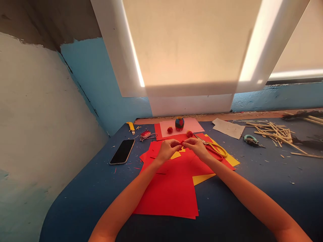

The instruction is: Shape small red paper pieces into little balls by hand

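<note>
Between the fingertips of both hands is a small red paper piece, pinched from either side. My left hand closes on its left edge with thumb and forefinger. My right hand grips its right side the same way. Below them lie large red paper sheets, with small yellow paper bits on top. Scissors with yellow and red handles lie just right of my right hand. Beyond the hands stand a small patterned pot and two red balls, one left and one right.
A phone, a yellow box cutter and a red stapler-like item lie at the left. Yellow sheets stick out under the red ones. Rightward are a cardboard piece, teal-handled snips and scattered thin sticks.
</note>
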The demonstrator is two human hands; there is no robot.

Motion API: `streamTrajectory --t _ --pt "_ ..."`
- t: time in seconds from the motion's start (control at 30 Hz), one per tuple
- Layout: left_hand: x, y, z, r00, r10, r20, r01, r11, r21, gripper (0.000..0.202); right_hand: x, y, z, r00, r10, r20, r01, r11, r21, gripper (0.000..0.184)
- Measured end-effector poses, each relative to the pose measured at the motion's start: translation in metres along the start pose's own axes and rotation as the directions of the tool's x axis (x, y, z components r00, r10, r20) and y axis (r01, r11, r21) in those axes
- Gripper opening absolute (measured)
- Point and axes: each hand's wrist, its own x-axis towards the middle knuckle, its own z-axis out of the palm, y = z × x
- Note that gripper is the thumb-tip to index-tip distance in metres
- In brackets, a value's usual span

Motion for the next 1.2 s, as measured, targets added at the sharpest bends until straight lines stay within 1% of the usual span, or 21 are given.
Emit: streamTrajectory --t 0.1,0.17,0.23,0.3,0.4,0.53,0.6,0.67,0.73,0.8,0.83,0.9,0.97,1.07,1.13,1.2 --pt "-0.001 -0.001 -0.001 0.999 -0.016 0.051 0.012 0.997 0.074 0.022 0.000 0.003 0.000 0.999 -0.044 0.030 0.045 0.998 -0.040 0.030" --pt "-0.002 -0.002 -0.001 0.995 -0.035 0.093 0.022 0.990 0.137 0.018 0.000 0.006 0.000 0.997 -0.059 0.053 0.061 0.997 -0.038 0.028" --pt "-0.003 -0.002 0.000 0.990 -0.056 0.130 0.031 0.982 0.186 0.021 0.000 0.008 0.000 0.995 -0.080 0.065 0.083 0.996 -0.038 0.027" --pt "-0.003 -0.001 0.001 0.986 -0.076 0.147 0.045 0.978 0.203 0.026 0.000 0.008 0.000 0.993 -0.111 0.051 0.114 0.991 -0.072 0.025" --pt "-0.001 0.003 0.002 0.989 -0.082 0.123 0.064 0.988 0.142 0.030 0.000 0.003 0.002 0.986 -0.166 -0.012 0.163 0.977 -0.136 0.023" --pt "0.000 0.007 0.003 0.994 -0.064 0.089 0.058 0.996 0.064 0.030 0.004 -0.003 0.001 0.975 -0.206 -0.086 0.192 0.971 -0.145 0.022" --pt "-0.001 0.007 0.003 0.994 -0.063 0.091 0.056 0.995 0.084 0.029 0.009 0.000 -0.008 0.965 -0.205 -0.164 0.184 0.974 -0.134 0.024" --pt "-0.002 0.004 0.003 0.991 -0.074 0.110 0.061 0.992 0.113 0.028 0.016 0.004 -0.022 0.943 -0.199 -0.267 0.178 0.979 -0.101 0.026" --pt "-0.003 0.001 0.003 0.990 -0.075 0.119 0.060 0.990 0.127 0.027 0.021 0.009 -0.035 0.926 -0.200 -0.320 0.186 0.980 -0.074 0.028" --pt "-0.002 -0.001 0.004 0.995 -0.051 0.084 0.039 0.990 0.137 0.029 0.022 0.012 -0.040 0.936 -0.194 -0.293 0.177 0.980 -0.087 0.028" --pt "-0.002 -0.002 0.004 0.998 -0.031 0.061 0.022 0.989 0.144 0.031 0.021 0.012 -0.038 0.949 -0.193 -0.250 0.172 0.980 -0.103 0.028" --pt "-0.001 -0.002 0.004 0.999 0.001 0.035 -0.006 0.989 0.150 0.034 0.015 0.010 -0.028 0.974 -0.186 -0.131 0.169 0.976 -0.135 0.027" --pt "0.000 -0.001 0.003 0.997 -0.004 0.072 -0.005 0.993 0.117 0.037 0.007 0.005 -0.014 0.981 -0.188 -0.045 0.180 0.973 -0.146 0.026" --pt "-0.001 0.000 0.003 0.991 -0.038 0.126 0.035 0.999 0.027 0.039 -0.002 -0.003 0.000 0.984 -0.173 -0.033 0.168 0.978 -0.122 0.028" --pt "-0.001 0.000 0.004 0.993 -0.038 0.110 0.039 0.999 -0.013 0.040 -0.005 -0.006 0.002 0.989 -0.150 -0.018 0.147 0.982 -0.115 0.030" --pt "-0.002 0.001 0.004 0.997 -0.021 0.076 0.022 1.000 -0.015 0.041 -0.006 -0.008 0.000 0.992 -0.122 0.033 0.125 0.984 -0.128 0.032"
